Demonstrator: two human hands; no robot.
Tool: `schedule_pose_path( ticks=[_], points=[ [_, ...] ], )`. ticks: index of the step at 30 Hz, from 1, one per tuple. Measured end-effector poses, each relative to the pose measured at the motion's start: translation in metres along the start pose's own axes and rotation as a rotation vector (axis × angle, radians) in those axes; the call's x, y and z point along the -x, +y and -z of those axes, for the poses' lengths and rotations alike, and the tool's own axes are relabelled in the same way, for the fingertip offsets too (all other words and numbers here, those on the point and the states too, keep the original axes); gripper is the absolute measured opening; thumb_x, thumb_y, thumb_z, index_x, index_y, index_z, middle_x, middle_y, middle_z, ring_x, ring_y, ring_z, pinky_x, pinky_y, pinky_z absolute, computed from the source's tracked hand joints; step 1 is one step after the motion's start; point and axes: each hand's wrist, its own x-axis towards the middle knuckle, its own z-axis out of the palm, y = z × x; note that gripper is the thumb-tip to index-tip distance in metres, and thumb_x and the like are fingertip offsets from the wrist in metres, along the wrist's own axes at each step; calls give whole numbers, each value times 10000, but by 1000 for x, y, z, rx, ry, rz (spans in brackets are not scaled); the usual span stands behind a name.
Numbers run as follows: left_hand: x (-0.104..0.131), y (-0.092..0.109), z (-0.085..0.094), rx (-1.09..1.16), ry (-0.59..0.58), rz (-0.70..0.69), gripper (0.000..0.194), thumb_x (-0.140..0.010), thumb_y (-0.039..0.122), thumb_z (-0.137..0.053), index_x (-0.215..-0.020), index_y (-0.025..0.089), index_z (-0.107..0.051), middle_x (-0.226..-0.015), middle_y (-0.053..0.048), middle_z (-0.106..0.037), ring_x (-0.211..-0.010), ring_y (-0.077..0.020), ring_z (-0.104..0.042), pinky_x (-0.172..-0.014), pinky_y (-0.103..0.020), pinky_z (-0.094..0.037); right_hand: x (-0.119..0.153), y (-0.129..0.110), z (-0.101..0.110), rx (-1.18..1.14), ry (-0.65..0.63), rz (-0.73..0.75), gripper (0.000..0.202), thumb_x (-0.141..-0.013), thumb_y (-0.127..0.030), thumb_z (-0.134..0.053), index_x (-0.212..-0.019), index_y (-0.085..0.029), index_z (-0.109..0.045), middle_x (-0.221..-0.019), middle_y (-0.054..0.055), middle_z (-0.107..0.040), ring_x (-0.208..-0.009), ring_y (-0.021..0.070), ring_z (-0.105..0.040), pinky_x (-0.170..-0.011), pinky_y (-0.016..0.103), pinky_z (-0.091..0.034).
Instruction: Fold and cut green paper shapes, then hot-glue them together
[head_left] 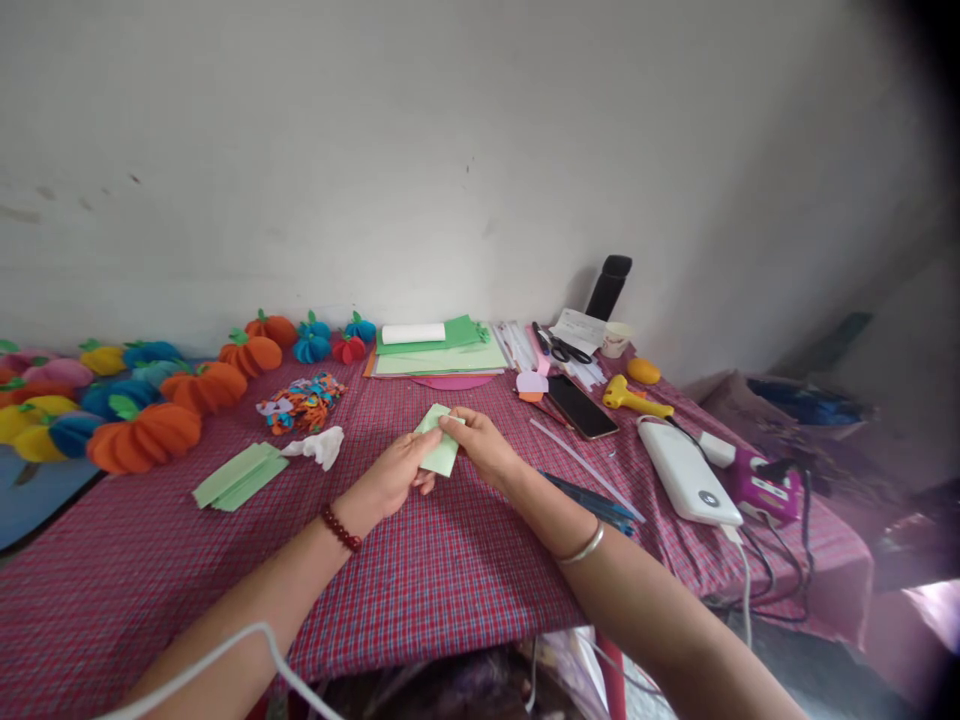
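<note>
Clock taken from the held piece, 12 toward the wall. The pale green paper piece [448, 458] sits at the dial's centre, in front of you, between both of your hands. Your left hand [394, 472] comes in from 8 o'clock, grip clamped on the paper, thumb on top. Your right hand [480, 442] comes in from 4 o'clock, grip likewise closed on it, thumb at the upper right edge.

On your checked worktop [420, 590]: at 9, a crumpled white tissue [322, 447], touching a stack of pale green strips [240, 477] beyond it. Between 9 and 10, colourful scraps [304, 403]; farther out, paper pumpkins [146, 437]. At 12, green sheets [480, 357] bearing a white roll [412, 334]. Between 2 and 3, a dark phone [583, 406]. At 3, a white power bank [682, 468].
</note>
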Motion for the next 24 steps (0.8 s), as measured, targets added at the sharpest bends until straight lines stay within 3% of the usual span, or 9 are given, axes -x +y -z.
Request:
schedule_pose_path(
  ticks=[7,11,16,24],
  points=[
    [-1,-5,-1,6,2,3,365,-765,485,-597,-633,148,-540,-502,47,-475,-364,-52,-380,-322,-182,-331,-7,5,3,133,130,69,467,-657,-512,-686,-507,-188,-385,-438,-82,-369,-409,45,-292,-414,212,-207],
    [-1,-4,1,-10,7,-19,376,-769,484,-593,-615,144,-552,-487,47,-467,-361,-52,-373,-325,-185,-331,-6,1,6,177,99,88,465,-683,-550,-649,-518,-185,-412,-436,-78,-377,-403,50,-301,-416,213,-218],
    [-2,0,6,-23,31,-62,356,-791,463,-562,-633,144,-565,-505,49,-477,-365,-47,-354,-339,-185,-329,-6,-5,10,205,0,101,424,-695,-543,-639,-561,-169,-494,-476,-48,-471,-445,74,-418,-458,212,-313],
    [-4,-2,7,-118,38,-97,387,-817,486,-518,-638,146,-565,-516,34,-492,-373,-63,-373,-344,-198,-329,-10,1,11,173,79,102,496,-693,-580,-648,-510,-178,-422,-435,-56,-429,-410,57,-362,-425,203,-270]
  ],
)
